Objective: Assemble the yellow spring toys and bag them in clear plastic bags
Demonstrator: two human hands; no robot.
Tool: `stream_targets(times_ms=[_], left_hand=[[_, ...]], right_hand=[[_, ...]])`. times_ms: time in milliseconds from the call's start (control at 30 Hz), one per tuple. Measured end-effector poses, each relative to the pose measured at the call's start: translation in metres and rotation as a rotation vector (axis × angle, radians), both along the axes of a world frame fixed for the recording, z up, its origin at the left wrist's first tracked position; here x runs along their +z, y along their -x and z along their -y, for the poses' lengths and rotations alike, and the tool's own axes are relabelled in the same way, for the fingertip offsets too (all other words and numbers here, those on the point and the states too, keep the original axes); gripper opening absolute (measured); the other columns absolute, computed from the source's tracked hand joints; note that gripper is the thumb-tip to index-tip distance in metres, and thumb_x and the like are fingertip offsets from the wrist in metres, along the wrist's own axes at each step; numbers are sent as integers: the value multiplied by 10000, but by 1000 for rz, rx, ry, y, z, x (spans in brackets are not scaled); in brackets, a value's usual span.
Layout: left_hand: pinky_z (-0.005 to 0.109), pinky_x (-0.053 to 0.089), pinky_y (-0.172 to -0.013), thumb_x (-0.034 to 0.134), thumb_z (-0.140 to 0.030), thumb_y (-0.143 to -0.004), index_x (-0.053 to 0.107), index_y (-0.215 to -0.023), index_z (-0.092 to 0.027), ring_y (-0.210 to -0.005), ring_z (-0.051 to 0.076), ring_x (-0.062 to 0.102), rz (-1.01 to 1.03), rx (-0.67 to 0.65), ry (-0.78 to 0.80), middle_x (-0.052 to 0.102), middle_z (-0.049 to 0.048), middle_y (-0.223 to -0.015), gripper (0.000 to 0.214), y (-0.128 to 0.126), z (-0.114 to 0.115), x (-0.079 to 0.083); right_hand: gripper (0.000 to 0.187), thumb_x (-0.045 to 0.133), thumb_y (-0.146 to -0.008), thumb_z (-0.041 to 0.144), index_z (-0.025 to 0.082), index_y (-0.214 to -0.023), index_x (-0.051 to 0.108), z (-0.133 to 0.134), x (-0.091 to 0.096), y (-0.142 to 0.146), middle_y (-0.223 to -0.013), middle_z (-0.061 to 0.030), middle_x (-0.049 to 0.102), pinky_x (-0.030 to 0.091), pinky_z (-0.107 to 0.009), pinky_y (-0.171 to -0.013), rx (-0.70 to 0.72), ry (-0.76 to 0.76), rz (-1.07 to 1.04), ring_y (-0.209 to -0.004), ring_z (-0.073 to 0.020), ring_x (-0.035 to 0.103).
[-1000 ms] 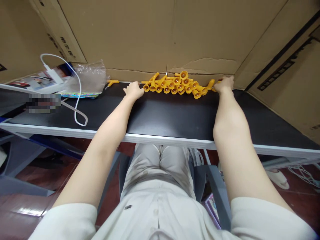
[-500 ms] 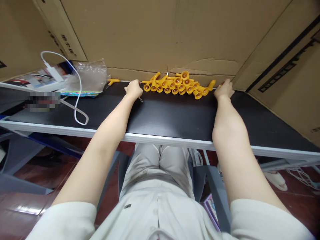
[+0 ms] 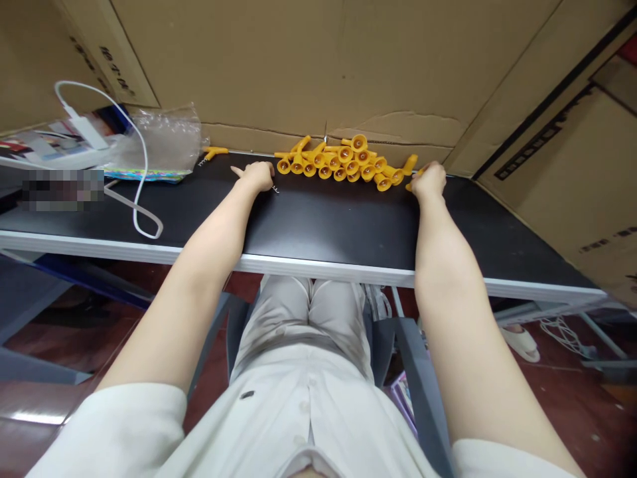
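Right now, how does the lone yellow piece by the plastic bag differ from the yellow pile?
Count: the lone piece is single; the pile is many, stacked.
Pose: the lone piece lies with its metal spiral exposed; the pile shows round cup openings, mostly toward the wearer.
Place: the lone piece is left of the left hand; the pile is between both hands.
Shared: yellow-orange colour, black tabletop.
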State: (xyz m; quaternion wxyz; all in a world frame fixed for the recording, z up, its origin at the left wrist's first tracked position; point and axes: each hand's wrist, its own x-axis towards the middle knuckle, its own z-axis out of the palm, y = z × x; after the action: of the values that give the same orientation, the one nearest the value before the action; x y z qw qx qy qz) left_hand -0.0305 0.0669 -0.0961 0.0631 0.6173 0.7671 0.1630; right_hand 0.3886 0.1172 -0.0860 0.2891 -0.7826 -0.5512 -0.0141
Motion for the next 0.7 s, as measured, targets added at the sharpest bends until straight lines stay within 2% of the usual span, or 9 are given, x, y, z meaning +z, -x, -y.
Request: stream_targets(times_ms=[100,200,300,367,433,500,600,700], left_hand=[[803,292,-1330,738,-174,-836,764,-1309,-236,-1554,467,550,-8,44,8,651,228,-1582,477,-3,2,2],[701,387,-1319,728,-151,-841,769,-1257,-214,-1556,451,535,15,51,4,612,234,-1594,423,-6,6,4],[610,438,-1313,752,-126,-819,768,-1207,-217,-1522,430,559,63,3,-52,617,204,-1531,399,-8,8,5],[565,464,-1303,742,-118,-836,749,-1261,-214,-1491,418,592,101,-50,-128,603,198,-1508,436,-9,8,6],[562,480,-1286,714,-139,-886,710,-1337,-216,-1446,413,631,145,-92,-217,583,200,-1491,457,-10,5,6],[594,483,-1268,695,-197,-939,674,-1372,-229,-1408,416,651,192,-126,-316,574,196,-1459,434,-11,1,5],[621,461,-1270,709,-309,-987,653,-1359,-254,-1418,398,625,239,-176,-442,577,166,-1399,380,-13,-6,2],[597,452,-1276,727,-335,-992,649,-1374,-276,-1440,377,606,224,-200,-439,570,156,-1403,394,-20,-7,1]], right_hand=[[391,675,-1056,268,158,-1432,678,0,-1,0,-1506,-237,667,519,-533,-1204,54,-17,-12,-1460,-385,651],[414,687,-1018,195,184,-1432,667,3,0,2,-1483,-205,698,511,-556,-1226,67,-12,-34,-1452,-375,659],[540,735,-983,177,179,-1511,619,10,1,5,-1538,-197,684,510,-533,-1244,27,37,-92,-1473,-352,660],[555,805,-949,210,172,-1482,650,15,1,6,-1550,-195,681,497,-531,-1261,11,98,-117,-1499,-363,645],[471,822,-940,227,165,-1392,705,19,2,7,-1521,-196,697,495,-538,-1256,4,126,-131,-1497,-380,644],[439,773,-953,185,153,-1384,697,22,5,8,-1516,-204,693,494,-527,-1250,-17,107,-142,-1488,-375,649],[563,679,-939,68,127,-1491,592,23,14,13,-1590,-223,630,463,-493,-1273,-50,36,-104,-1534,-336,603],[506,619,-965,73,178,-1459,584,24,25,24,-1603,-208,602,442,-554,-1263,7,-76,-11,-1514,-337,589]])
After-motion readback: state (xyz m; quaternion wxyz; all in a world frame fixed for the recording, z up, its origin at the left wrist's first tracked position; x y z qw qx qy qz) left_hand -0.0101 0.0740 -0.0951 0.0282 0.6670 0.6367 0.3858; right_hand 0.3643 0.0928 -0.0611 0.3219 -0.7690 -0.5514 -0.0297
